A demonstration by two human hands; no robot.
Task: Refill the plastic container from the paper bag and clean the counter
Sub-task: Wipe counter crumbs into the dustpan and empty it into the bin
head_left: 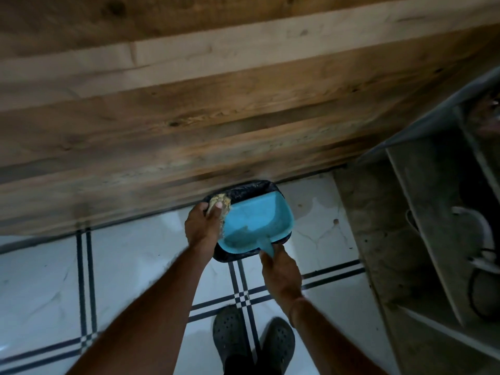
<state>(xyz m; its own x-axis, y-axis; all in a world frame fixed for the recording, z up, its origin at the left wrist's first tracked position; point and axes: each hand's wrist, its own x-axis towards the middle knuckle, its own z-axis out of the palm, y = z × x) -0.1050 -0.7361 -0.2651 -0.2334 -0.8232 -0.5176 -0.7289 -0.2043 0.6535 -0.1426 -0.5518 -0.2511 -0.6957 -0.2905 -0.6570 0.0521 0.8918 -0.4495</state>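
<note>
Clogs (pixel 230 336) on tiled floor (pixel 121 266). Right hand (pixel 281 274) has its fingers curled round the handle of the blue dustpan (pixel 257 217), which is tilted over a black-lined bin (pixel 243 189). Left hand (pixel 201 226) grips a tan brush (pixel 220 203) (possibly a cloth; blurred) at the pan's far corner. Beyond is the wooden counter (pixel 216 117), its visible stretch bare. Plastic container and paper bag are not in view, so the refill can't be checked. Judgement: late cleanup, sweepings being emptied.
</note>
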